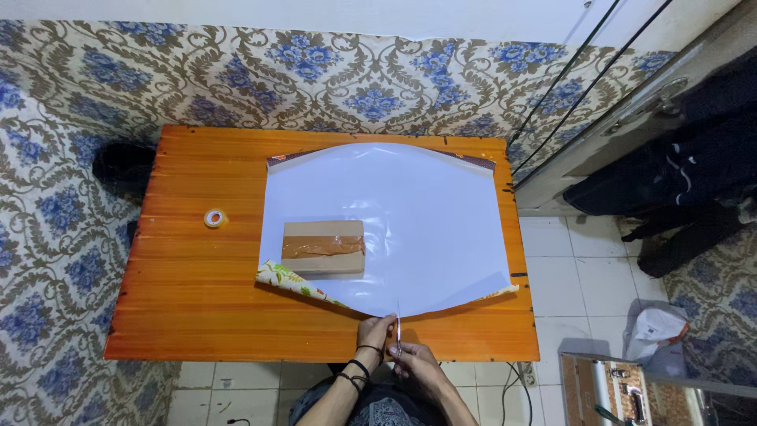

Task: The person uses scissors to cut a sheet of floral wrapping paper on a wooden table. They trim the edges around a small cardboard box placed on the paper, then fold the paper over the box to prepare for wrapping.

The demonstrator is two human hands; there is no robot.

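At near table (pixel 197 300) edge, left hand (pixel 375 331) pinching wrapping paper (pixel 410 229), right hand (pixel 412 361) gripping scissors (pixel 398 331), cardboard box (pixel 324 248) beyond, wrists low

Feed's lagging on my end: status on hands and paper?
Left hand pinching the wrapping paper at its near edge. Right hand on scissors, blades at that edge. Taped cardboard box on the sheet, left of the blades.
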